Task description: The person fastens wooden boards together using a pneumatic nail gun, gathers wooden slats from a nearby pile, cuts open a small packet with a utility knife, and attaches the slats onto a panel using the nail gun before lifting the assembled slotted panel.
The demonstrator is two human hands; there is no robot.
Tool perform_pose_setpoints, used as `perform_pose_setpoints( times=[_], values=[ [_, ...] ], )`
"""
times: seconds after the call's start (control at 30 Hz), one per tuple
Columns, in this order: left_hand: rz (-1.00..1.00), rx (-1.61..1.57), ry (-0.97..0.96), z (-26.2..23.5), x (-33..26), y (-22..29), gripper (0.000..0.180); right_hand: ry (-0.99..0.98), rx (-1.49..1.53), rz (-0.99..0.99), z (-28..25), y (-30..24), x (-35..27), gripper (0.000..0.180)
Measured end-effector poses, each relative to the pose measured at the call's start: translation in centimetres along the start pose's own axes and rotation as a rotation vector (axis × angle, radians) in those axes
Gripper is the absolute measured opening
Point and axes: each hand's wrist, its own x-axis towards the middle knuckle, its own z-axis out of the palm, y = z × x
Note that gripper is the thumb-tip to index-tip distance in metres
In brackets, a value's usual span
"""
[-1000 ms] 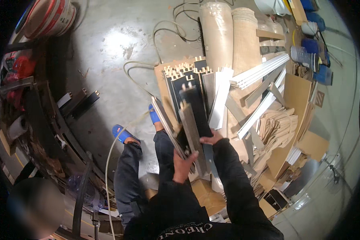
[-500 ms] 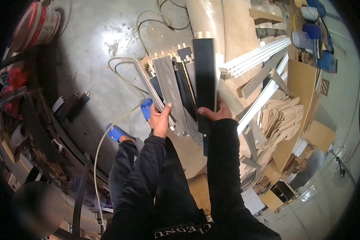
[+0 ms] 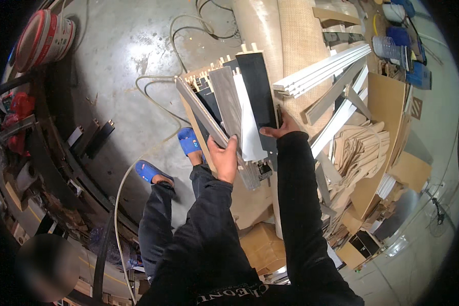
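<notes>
The left hand [image 3: 223, 159] is closed around the lower end of a grey panel [image 3: 228, 109], and the right hand [image 3: 283, 127] grips the edge of a black panel [image 3: 257, 86]. Both panels are lifted, fanned above the wooden stack [image 3: 199, 81] on the floor [image 3: 112, 66]. The sorting seems only begun: several panels remain between the hands, none set aside.

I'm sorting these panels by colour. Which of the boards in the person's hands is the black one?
The black panel, rightmost in the fan, under the right hand; the boards beside it are white and grey.
</notes>
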Motion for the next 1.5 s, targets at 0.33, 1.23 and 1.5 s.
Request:
perform_pose_setpoints(
  times=[0.33, 1.23, 1.5],
  values=[
    [0.414, 0.666, 0.056, -0.5, -3.4, 0.1, 0.074, -0.158, 0.417, 0.005, -4.1, -1.9, -4.8, 0.104],
    [0.289, 0.408, -0.149, 2.0, -5.9, 3.3, 0.064, -0.02, 0.237, -0.317, 4.9, -4.4, -4.5, 0.053],
    [0.433, 0.841, -0.146, 1.5, -5.4, 0.9, 0.069, 0.163, -0.018, -0.345, 5.4, -2.7, -5.3, 0.053]
  ],
)
